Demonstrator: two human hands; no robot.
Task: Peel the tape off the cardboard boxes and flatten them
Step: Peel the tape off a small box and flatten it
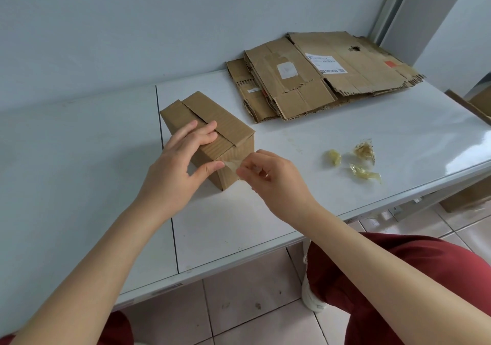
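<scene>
A small brown cardboard box (228, 134) stands on the white table (292, 185), its top flaps closed. My left hand (178, 163) grips the box, fingers over the top and thumb against the near end face. My right hand (268, 177) pinches a strip of clear tape (233, 164) that runs from the box's near end face to my fingertips, partly lifted off the cardboard.
A pile of flattened cardboard boxes (318, 76) lies at the back right of the table. Three crumpled wads of used tape (356, 161) sit to the right of my hands. More cardboard (475, 102) shows at the right edge. The table's front edge runs close to my knees.
</scene>
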